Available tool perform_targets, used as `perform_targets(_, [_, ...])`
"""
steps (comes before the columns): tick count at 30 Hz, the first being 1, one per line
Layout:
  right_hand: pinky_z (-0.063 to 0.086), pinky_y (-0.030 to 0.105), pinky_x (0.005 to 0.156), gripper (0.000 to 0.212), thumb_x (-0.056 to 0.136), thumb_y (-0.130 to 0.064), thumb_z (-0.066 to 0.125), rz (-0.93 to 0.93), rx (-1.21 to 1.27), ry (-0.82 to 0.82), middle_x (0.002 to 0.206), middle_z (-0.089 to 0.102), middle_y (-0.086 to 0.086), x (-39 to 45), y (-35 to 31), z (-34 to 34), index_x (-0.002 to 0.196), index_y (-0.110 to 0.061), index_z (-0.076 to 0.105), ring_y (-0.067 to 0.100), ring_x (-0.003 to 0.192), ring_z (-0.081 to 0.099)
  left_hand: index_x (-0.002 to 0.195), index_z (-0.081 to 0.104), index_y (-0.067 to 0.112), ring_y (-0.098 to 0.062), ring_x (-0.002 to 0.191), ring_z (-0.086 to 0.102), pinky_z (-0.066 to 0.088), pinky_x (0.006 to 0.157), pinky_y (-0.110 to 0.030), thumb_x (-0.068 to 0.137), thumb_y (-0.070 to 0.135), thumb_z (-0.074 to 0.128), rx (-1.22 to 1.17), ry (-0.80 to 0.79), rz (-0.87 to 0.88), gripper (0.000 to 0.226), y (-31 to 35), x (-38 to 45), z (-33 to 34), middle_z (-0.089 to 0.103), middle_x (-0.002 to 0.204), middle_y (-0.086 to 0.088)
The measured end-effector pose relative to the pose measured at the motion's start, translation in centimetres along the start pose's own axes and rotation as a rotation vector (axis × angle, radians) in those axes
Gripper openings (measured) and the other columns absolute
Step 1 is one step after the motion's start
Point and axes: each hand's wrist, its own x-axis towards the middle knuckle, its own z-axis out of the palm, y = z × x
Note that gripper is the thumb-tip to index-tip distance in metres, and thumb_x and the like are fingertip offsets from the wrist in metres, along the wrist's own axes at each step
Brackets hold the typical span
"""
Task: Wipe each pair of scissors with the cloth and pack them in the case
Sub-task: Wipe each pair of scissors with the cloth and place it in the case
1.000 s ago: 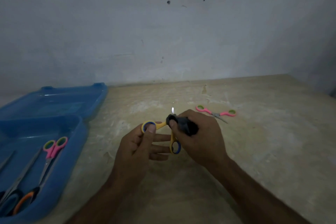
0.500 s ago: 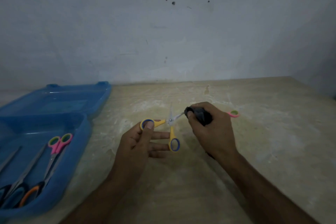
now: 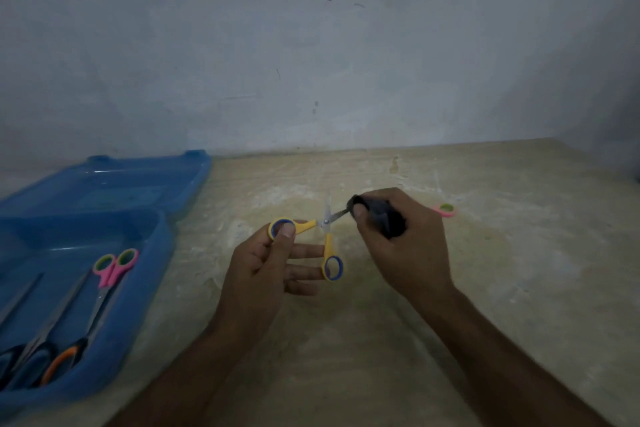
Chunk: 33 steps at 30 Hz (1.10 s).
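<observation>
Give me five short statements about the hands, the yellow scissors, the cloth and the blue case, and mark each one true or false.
1. The yellow scissors are spread open. True.
2. The right hand holds nothing. False: it grips the dark cloth, pinched around one blade.
3. The left hand holds the yellow scissors by a handle ring. True.
4. The blue case is shut. False: it lies open, with pink-handled scissors and others inside.
5. Every pair is already in the case. False: besides the yellow pair, a pink handle shows on the table beyond the right hand.
</observation>
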Motion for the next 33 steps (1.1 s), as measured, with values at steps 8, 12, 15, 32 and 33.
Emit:
perform_targets(8, [0.054, 0.040, 0.060, 0.006, 0.089, -0.029, 0.073, 0.077, -0.076, 0.030, 0.075, 0.068, -0.006, 0.3, 1.1, 0.3, 0.093, -0.025, 0.070, 0.014, 0.070, 0.064, 0.114, 0.067, 0.012, -0.029, 0.064, 0.076, 0.057, 0.048, -0.030, 0.106, 0.027, 0.043, 0.001, -0.003, 0.017, 0.029, 0.2, 0.2, -0.5, 0.079, 0.090, -0.017])
perform_targets(12, [0.054, 0.035, 0.067, 0.009, 0.090, -0.026, 0.072, -0.055, -0.017, -0.089, 0.086, 0.071, -0.010, -0.8, -0.6, 0.8, 0.099, -0.026, 0.073, 0.011, 0.078, 0.066, 0.112, 0.067, 0.014, -0.032, 0.066, 0.076, 0.057, 0.046, -0.030, 0.106, 0.027, 0.043, 0.002, -0.011, 0.017, 0.028, -0.1, 0.2, -0.3, 0.078, 0.090, -0.018])
perform_targets(15, [0.055, 0.037, 0.066, 0.011, 0.092, -0.033, 0.067, -0.039, -0.017, -0.154, 0.087, 0.072, -0.009, -0.9, -0.4, 1.6, 0.100, -0.028, 0.072, 0.012, 0.080, 0.068, 0.111, 0.067, 0.014, -0.031, 0.065, 0.076, 0.057, 0.045, -0.030, 0.106, 0.025, 0.042, 0.012, -0.032, 0.045, 0.028, 0.0, 0.1, -0.4, 0.078, 0.089, -0.017])
perform_targets(32, [0.055, 0.037, 0.072, 0.014, 0.087, -0.021, 0.075, -0.097, -0.040, -0.090, 0.090, 0.071, -0.008, 1.5, -0.9, -1.6, 0.100, -0.023, 0.071, 0.013, 0.084, 0.067, 0.107, 0.066, 0.013, -0.027, 0.055, 0.072, 0.049, 0.037, -0.026, 0.107, 0.023, 0.041, 0.018, 0.008, 0.059, 0.027, 0.3, 0.4, -0.8, 0.078, 0.083, -0.016])
perform_targets(33, [0.054, 0.037, 0.073, 0.016, 0.087, -0.022, 0.075, -0.168, -0.056, -0.178, 0.093, 0.070, -0.008, 1.3, -1.5, -1.5, 0.102, -0.024, 0.071, 0.014, 0.086, 0.067, 0.106, 0.066, 0.012, -0.026, 0.053, 0.071, 0.048, 0.036, -0.025, 0.107, 0.022, 0.041, 0.008, 0.003, 0.054, 0.027, 0.3, 0.4, -0.7, 0.077, 0.081, -0.016])
